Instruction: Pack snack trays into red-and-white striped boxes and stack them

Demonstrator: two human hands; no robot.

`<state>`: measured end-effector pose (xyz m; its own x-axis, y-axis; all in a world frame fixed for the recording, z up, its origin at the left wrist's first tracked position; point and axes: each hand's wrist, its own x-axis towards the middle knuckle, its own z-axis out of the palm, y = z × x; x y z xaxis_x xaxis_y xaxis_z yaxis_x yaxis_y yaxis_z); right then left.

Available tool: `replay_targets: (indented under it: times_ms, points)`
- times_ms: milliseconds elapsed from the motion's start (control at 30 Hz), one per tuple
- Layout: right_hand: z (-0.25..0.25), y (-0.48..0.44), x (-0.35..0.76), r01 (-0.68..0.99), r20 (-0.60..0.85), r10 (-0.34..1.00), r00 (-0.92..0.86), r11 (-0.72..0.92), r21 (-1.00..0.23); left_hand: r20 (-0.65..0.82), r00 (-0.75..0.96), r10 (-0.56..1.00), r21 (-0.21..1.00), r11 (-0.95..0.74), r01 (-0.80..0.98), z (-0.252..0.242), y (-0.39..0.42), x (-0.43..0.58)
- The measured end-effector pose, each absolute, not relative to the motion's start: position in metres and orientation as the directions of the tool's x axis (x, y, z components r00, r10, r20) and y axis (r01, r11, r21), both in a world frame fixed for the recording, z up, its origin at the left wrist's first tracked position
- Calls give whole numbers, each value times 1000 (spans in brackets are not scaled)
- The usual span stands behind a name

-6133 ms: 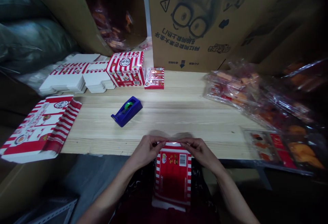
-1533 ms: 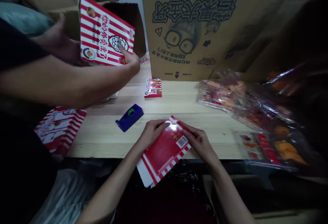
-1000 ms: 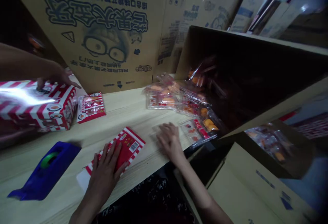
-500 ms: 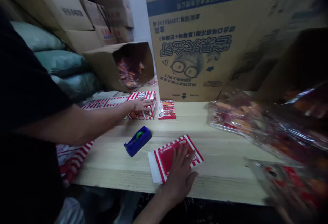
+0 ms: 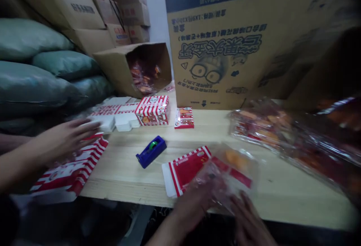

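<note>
Left hand: your left hand (image 5: 191,209) is at the lower-left corner of the clear plastic snack bag (image 5: 229,174), fingers closed around the film, motion-blurred.
Right hand: your right hand (image 5: 249,219) is at the bag's lower edge, fingers spread and blurred; you can't tell if they grip it.
Bag: held in the air just above the wooden table (image 5: 284,204), orange snacks and a red label inside, overlapping the edge of the blank below.
Blank: the red-and-white flat box blank (image 5: 184,171) lies on the table right under your hands, printed red side up.
Tape: the blue tape dispenser (image 5: 151,151) sits just left of that blank.
Far edge: a made-up striped box (image 5: 153,110) stands beside a small snack packet (image 5: 184,118), with a stack of white flat blanks (image 5: 118,116) to its left.
Right side: a heap of snack bags (image 5: 259,126) lies on the table.
Co-worker: a hand (image 5: 67,139) is over a striped flat blank (image 5: 67,172) at the table's left end, fingers extended; contact unclear.
Behind: a tipped carton (image 5: 121,69) holds more snacks.
</note>
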<state>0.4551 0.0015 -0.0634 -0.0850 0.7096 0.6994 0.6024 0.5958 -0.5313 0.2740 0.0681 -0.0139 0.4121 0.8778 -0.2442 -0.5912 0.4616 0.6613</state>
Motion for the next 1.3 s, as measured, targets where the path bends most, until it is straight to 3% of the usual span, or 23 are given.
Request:
replay_targets:
  times_ms: [167, 233, 333, 367, 433, 533, 633, 667, 733, 833, 1000, 1167, 1300]
  points:
    - [-46, 3, 404, 506, 611, 789, -63, 553, -662, -319, 202, 926, 699, 374, -609, 2, 81, 234]
    - [-33, 10, 402, 412, 537, 838, 94, 458, -787, -325, 190, 927, 711, 372, -596, 2, 83, 217]
    - [-13, 30, 411, -1, 205, 867, 454, 231, -973, -345, 179, 921, 727, 383, -570, -2, 79, 197]
    - [-8, 38, 414, -189, 48, 879, 474, 155, -970, -356, 184, 916, 726, 395, -562, -4, 77, 193]
    - [-1, 55, 417, -493, -205, 920, 334, -14, -870, -392, 230, 891, 721, 453, -524, -6, 72, 187]
    - [-1, 72, 416, -677, -363, 924, 117, -193, -710, -398, 247, 884, 814, 464, -351, -3, 64, 179]
    - [-6, 76, 411, -722, -411, 901, 138, -192, -664, -118, 126, 985, 988, 104, 112, 6, 54, 165]
    - [-6, 75, 408, -714, -410, 901, 140, -195, -672, 18, 159, 987, 950, -66, 304, 10, 51, 160]
    - [-4, 73, 399, -667, -374, 922, 100, -217, -713, 207, 356, 911, 741, -384, 551, 15, 48, 153]
    - [7, 72, 381, -558, -271, 963, -7, -229, -798, 276, 582, 765, 496, -632, 595, 20, 48, 147]
    - [27, 87, 363, -436, -174, 981, -91, -196, -878, 308, 571, 761, 453, -645, 615, 26, 49, 129]
    - [36, 107, 349, -503, -177, 971, -158, -234, -832, 337, 597, 728, 299, -684, 665, 12, 54, 111]
    - [44, 111, 330, -535, -214, 962, -169, -272, -800, 415, 498, 761, 398, -644, 653, -3, 60, 105]
